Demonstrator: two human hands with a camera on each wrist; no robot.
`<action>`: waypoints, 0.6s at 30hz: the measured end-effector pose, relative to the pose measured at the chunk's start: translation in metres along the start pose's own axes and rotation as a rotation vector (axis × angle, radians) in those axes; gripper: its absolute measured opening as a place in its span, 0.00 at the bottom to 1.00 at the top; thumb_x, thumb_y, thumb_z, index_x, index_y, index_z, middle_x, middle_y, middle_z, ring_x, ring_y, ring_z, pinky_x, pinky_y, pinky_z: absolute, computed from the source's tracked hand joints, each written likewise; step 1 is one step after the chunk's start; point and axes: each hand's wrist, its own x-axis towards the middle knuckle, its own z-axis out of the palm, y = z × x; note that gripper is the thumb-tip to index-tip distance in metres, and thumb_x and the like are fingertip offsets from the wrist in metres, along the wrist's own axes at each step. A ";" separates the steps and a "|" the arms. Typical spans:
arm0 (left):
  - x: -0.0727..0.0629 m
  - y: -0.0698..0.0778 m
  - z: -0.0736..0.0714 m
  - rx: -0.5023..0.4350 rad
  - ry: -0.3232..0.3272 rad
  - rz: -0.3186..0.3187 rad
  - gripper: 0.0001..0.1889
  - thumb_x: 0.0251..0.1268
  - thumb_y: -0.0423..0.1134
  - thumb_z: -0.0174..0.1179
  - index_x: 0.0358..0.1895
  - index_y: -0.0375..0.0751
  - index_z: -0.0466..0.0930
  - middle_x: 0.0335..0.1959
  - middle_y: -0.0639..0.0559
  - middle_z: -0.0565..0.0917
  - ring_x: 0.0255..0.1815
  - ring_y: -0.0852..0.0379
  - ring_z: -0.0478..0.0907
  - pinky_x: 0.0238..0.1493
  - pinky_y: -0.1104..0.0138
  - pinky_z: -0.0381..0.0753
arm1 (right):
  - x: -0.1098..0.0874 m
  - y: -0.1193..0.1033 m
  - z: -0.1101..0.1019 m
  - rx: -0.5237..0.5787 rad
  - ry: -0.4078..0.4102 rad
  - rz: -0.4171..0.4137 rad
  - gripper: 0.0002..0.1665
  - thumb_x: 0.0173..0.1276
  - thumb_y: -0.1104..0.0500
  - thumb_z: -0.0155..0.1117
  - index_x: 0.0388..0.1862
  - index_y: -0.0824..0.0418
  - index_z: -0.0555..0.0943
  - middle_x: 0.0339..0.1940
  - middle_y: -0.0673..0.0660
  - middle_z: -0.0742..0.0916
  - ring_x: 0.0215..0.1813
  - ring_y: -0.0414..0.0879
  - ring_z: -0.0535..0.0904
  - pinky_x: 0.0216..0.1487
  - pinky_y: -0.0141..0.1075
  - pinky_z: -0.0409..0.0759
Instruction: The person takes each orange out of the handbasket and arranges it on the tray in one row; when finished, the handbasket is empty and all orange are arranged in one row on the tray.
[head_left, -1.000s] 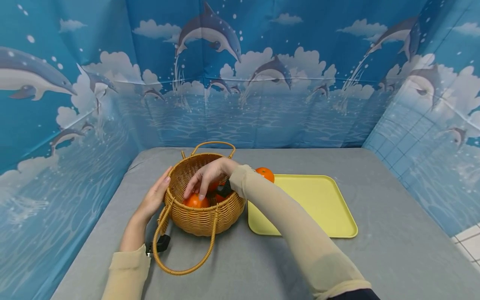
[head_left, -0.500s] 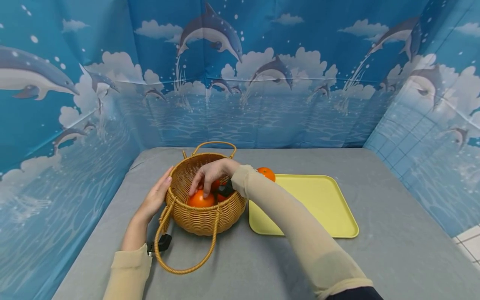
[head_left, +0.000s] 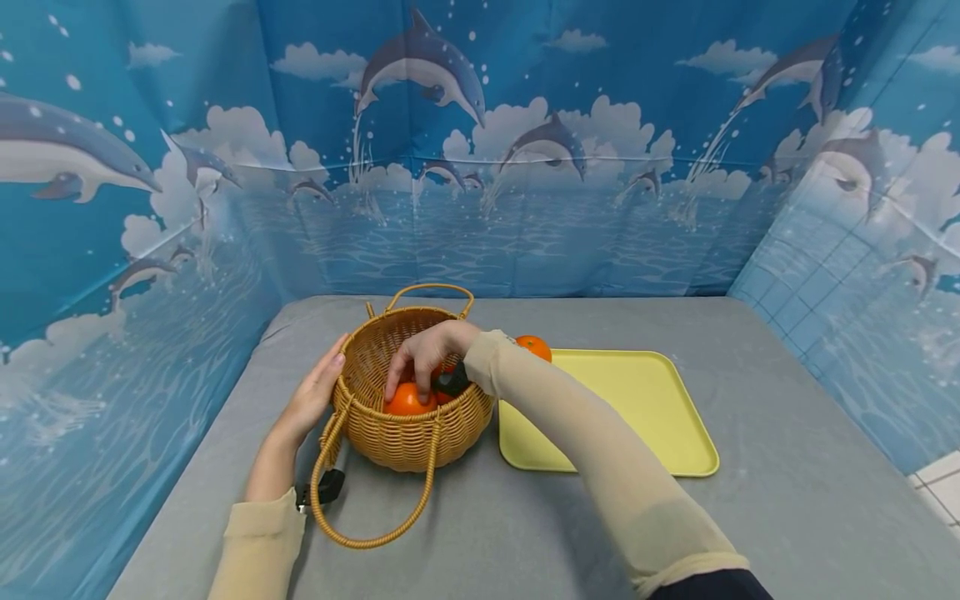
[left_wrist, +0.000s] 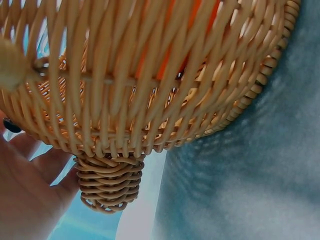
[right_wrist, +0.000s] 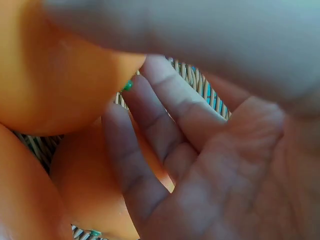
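My right grip (head_left: pixel 429 354) is curled around an orange (head_left: pixel 409 401) in the wicker basket (head_left: pixel 405 446), wrist arched, probably to reach down inside. My left grip (head_left: pixel 309 398), fingers straight, braces the basket's outside, likely steadying it. Beyond, a second orange (head_left: pixel 536 347) sits by the yellow tray (head_left: pixel 615 408).
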 end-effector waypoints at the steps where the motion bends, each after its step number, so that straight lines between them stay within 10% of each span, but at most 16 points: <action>1: 0.000 0.000 0.000 0.002 0.000 -0.001 0.30 0.76 0.55 0.35 0.76 0.56 0.43 0.76 0.47 0.45 0.74 0.44 0.42 0.70 0.45 0.44 | 0.000 0.000 0.000 -0.010 -0.001 0.002 0.30 0.56 0.74 0.66 0.58 0.56 0.79 0.55 0.48 0.80 0.53 0.44 0.76 0.52 0.35 0.77; 18: 0.000 -0.003 -0.001 0.003 -0.011 -0.010 0.29 0.76 0.55 0.34 0.76 0.59 0.42 0.76 0.48 0.44 0.74 0.43 0.42 0.69 0.44 0.46 | 0.003 -0.002 0.004 -0.037 -0.095 0.056 0.39 0.56 0.76 0.65 0.66 0.54 0.71 0.63 0.48 0.74 0.57 0.40 0.73 0.54 0.34 0.75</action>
